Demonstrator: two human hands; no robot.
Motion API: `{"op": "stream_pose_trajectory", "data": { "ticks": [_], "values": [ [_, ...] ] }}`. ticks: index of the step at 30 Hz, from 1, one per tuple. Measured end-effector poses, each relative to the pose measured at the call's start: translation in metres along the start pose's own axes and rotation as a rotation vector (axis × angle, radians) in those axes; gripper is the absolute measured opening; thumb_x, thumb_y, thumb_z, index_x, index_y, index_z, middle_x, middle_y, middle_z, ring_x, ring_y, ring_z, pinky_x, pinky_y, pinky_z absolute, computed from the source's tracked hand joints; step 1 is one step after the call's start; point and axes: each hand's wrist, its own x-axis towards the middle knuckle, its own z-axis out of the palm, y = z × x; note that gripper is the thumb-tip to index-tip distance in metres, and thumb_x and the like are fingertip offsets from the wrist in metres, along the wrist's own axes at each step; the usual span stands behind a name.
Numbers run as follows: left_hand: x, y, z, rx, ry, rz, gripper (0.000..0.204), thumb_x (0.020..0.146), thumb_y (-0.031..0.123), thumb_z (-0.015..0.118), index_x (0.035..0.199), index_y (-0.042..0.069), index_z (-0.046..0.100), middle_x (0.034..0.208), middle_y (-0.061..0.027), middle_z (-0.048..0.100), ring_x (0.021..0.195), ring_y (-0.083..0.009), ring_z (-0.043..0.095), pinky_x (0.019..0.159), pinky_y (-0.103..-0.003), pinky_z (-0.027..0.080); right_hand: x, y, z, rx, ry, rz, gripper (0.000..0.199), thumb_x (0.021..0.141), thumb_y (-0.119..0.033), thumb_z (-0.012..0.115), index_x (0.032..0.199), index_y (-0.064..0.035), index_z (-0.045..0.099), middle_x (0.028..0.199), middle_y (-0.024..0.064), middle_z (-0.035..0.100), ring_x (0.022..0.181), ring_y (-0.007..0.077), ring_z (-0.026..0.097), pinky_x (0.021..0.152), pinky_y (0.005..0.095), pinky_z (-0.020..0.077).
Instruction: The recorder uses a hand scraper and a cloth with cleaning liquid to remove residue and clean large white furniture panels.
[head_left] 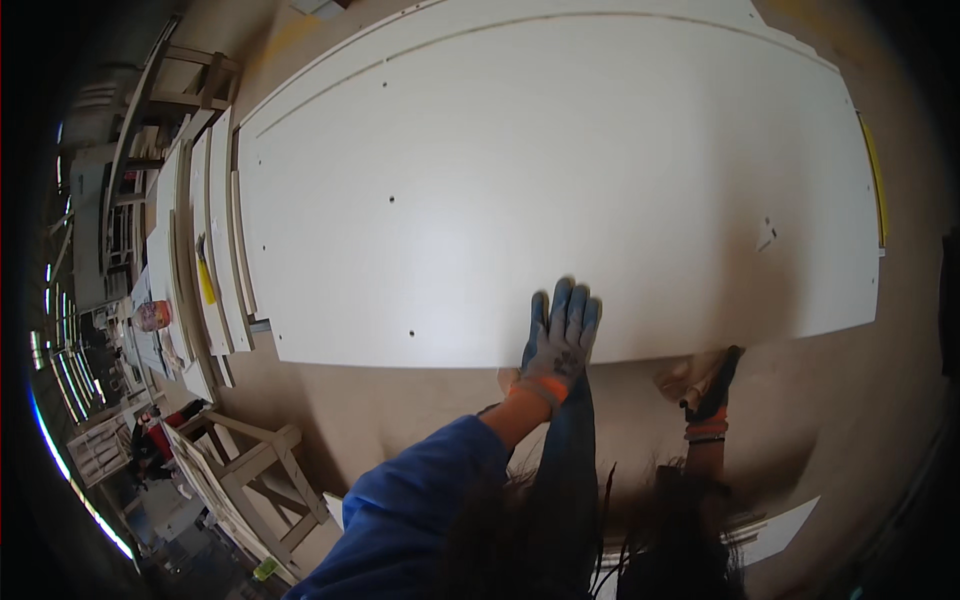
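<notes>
A large white panel (pixel 600 190) with small dark holes and a groove along its far side lies before me. My left hand (pixel 562 345), in a grey-blue glove with an orange cuff, rests flat on the panel at its near edge, with fingers stretched forward. To the right, my right hand (pixel 712 390), in a dark glove with an orange cuff, is at the panel's near edge. Its fingers are in shadow and partly hidden, so its grip is unclear. Beside it is a tan object (pixel 675 380) whose kind I cannot make out. A small pale scrap (pixel 767 235) lies on the panel's right part.
Long board strips (pixel 215 240) are stacked at the left, with a yellow-handled tool (pixel 205 280) on them. A wooden trestle (pixel 270 465) stands at the lower left. A yellow strip (pixel 874 180) runs along the panel's right end. More white boards (pixel 775 535) lie at the lower right.
</notes>
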Motion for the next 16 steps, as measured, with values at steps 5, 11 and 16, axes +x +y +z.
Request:
{"op": "stream_pose_trajectory", "data": {
  "ticks": [5, 11, 16],
  "values": [
    [-0.051, 0.006, 0.008, 0.007, 0.074, 0.052, 0.064, 0.090, 0.019, 0.043, 0.146, -0.003, 0.021, 0.152, -0.0252, 0.020, 0.141, -0.0447, 0.016, 0.110, -0.065, 0.015, -0.028, -0.011, 0.024, 0.173, 0.315, 0.700, 0.058, 0.092, -0.051, 0.055, 0.127, -0.0054, 0.049, 0.109, 0.0066, 0.056, 0.092, 0.0127, 0.055, 0.079, 0.0259, 0.0479],
    [-0.088, -0.007, -0.020, -0.095, 0.228, 0.054, 0.062, 0.088, 0.015, 0.045, 0.144, -0.005, 0.025, 0.150, -0.0270, 0.023, 0.140, -0.0473, 0.015, 0.112, -0.063, 0.012, -0.019, -0.041, 0.162, -0.159, 0.815, 0.118, 0.046, 0.092, -0.053, 0.053, 0.102, -0.0086, 0.056, 0.087, 0.0084, 0.061, 0.071, 0.0165, 0.058, 0.060, 0.0307, 0.0499],
    [-0.117, -0.014, -0.094, 0.036, 0.085, 0.126, 0.072, 0.088, 0.017, 0.050, 0.147, -0.004, 0.014, 0.153, -0.0253, 0.015, 0.141, -0.0480, 0.007, 0.113, -0.063, 0.005, -0.015, -0.127, 0.183, 0.024, 0.357, 0.209, 0.058, 0.091, -0.043, 0.058, 0.129, -0.0031, 0.041, 0.127, 0.0145, 0.050, 0.115, 0.0266, 0.049, 0.100, 0.0443, 0.0387]
  ]
}}
